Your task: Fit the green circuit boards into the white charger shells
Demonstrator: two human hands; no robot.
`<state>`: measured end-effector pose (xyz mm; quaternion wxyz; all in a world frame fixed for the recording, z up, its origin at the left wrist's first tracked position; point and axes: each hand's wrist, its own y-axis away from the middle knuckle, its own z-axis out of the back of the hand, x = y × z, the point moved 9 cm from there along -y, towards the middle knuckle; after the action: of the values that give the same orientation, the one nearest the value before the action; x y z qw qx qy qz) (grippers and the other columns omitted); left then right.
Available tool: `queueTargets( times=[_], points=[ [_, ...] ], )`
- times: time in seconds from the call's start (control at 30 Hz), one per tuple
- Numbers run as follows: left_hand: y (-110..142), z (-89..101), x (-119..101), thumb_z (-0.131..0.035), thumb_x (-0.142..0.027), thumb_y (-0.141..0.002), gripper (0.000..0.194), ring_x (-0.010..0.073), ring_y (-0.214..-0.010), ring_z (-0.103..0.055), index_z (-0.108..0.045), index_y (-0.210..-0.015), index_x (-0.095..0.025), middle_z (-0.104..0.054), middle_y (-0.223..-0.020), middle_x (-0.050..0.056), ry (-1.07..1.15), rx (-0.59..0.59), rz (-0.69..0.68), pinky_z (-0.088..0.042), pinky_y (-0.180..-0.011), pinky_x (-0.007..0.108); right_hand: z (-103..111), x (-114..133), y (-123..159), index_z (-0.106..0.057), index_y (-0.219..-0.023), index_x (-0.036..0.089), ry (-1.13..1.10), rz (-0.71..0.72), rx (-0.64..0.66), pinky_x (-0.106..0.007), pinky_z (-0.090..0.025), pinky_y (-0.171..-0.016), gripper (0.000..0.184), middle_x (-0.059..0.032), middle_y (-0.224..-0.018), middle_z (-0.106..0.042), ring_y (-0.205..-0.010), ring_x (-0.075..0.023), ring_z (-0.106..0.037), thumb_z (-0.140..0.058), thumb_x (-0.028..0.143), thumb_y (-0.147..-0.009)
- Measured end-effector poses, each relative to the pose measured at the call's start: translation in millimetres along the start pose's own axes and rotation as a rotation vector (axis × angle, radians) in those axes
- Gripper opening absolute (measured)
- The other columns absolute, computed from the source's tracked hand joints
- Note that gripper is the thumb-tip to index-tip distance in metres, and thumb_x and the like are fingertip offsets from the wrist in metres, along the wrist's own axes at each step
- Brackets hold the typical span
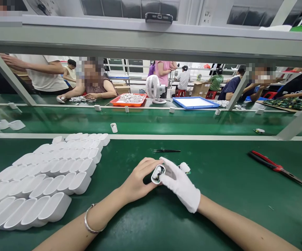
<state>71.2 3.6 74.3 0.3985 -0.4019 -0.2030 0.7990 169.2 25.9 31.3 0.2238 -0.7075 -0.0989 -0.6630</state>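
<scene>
Between my two hands is a small white oval plastic housing [156, 180] with a circuit board and a white part inside its open end. My bare left hand [138, 178] wraps its thumb and fingers around the housing from the left. My right hand [179, 183], in a white glove, has its thumb and fingertips at the housing's right rim. Just behind the gloved hand lies a small circuit board with a white part [184, 167]. Black tweezers [167, 151] rest on the green table beyond my hands.
Rows of white oval housings [59, 183] cover the left side. Red-handled long-nose pliers [278, 168] lie at the right. A single housing [114, 128] stands on the green strip [192, 123] behind. Further back are a white fan [154, 87], an orange tray [114, 103], a blue tray [208, 106] and co-workers.
</scene>
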Motion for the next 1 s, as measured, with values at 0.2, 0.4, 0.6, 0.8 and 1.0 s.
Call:
queueTargets(
  times=[0.2, 0.4, 0.6, 0.8, 1.0],
  points=[
    [3.5, -8.2, -1.2, -0.060, -0.017, -0.083, 0.056, 0.0236, -0.105, -0.050, -0.039, -0.135, -0.024, -0.057, -0.120, 0.010, -0.040, 0.064, -0.036, -0.044, -0.090, 0.043, 0.8, 0.2, -3.2, -0.053, -0.114, 0.020, -0.001, -0.063, 0.010, -0.033, -0.053, -0.074, 0.048, -0.0054, -0.093, -0.065, -0.087, -0.0208, -0.062, -0.066, 0.043, -0.075],
    [6.5, -5.0, 20.1, -0.069, -0.025, -0.077, 0.058, 0.0221, -0.097, -0.053, -0.046, -0.130, -0.027, -0.058, -0.108, 0.008, -0.006, -0.008, 0.164, -0.047, -0.085, 0.039, -0.6, 17.7, 1.1, -0.044, -0.127, 0.023, 0.385, 0.048, 0.013, -0.037, -0.053, -0.076, 0.051, -0.0062, -0.096, -0.064, -0.089, -0.0220, -0.063, -0.060, 0.031, -0.079],
    [14.2, 4.3, 46.8, -0.076, -0.027, -0.066, 0.114, 0.0157, -0.076, -0.056, 0.007, -0.144, -0.029, -0.062, -0.090, -0.002, 0.059, -0.164, 0.396, -0.049, -0.079, 0.034, -26.8, 37.3, -8.7, -0.064, -0.085, 0.026, 0.728, 0.266, -0.031, -0.028, -0.052, -0.066, 0.017, -0.0020, -0.089, -0.062, -0.084, -0.0197, -0.061, -0.061, 0.014, -0.072],
    [14.6, 39.2, 81.7, -0.075, -0.039, -0.067, 0.099, 0.0300, -0.111, -0.047, -0.014, -0.144, -0.024, -0.047, -0.132, 0.013, -0.376, -0.174, 0.462, -0.039, -0.092, 0.047, 19.1, 28.1, -98.1, -0.063, -0.078, 0.020, 0.918, 0.183, -0.086, -0.024, -0.047, -0.072, 0.015, 0.0009, -0.079, -0.060, -0.075, -0.0137, -0.059, -0.049, 0.023, -0.082],
    [42.8, 61.2, 135.4, -0.044, -0.054, -0.085, 0.073, 0.0345, -0.112, -0.046, -0.023, -0.139, -0.010, -0.057, -0.112, 0.018, -0.482, -0.273, 0.771, -0.031, -0.093, 0.052, 105.0, 15.2, -172.7, -0.066, -0.092, 0.014, 1.273, -0.043, -0.268, -0.034, -0.043, -0.075, 0.023, -0.0143, -0.107, -0.056, -0.088, -0.0228, -0.058, -0.049, 0.012, -0.077]
  ],
)
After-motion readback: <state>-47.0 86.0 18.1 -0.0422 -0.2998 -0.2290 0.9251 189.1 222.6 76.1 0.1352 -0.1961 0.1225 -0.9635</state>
